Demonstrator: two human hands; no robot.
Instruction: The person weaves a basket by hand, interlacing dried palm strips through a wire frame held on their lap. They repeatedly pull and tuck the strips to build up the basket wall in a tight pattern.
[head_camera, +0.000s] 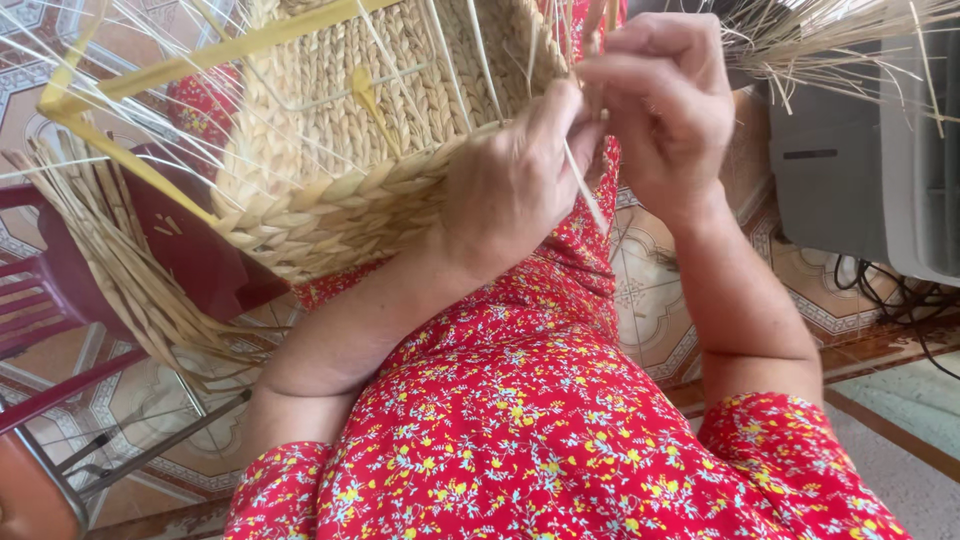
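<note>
**Two hands at the rim of a woven basket**

From the head camera, a half-woven straw basket (340, 150) rests tilted against the lap of a person in a red flowered dress (530, 430). The left hand (515, 180) presses on the basket's braided edge, fingers curled, pinching a thin straw strand (583, 188). The right hand (665, 105), just beside it, is closed around loose strands at the rim. A dark red chair (60, 290) stands on the patterned tile floor (650, 290).

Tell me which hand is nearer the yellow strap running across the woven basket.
Left. The left hand rests on the woven basket at its braided rim, right of the yellow strap. The right hand sits farther right, past the basket's edge, pinching straw strands.
</note>
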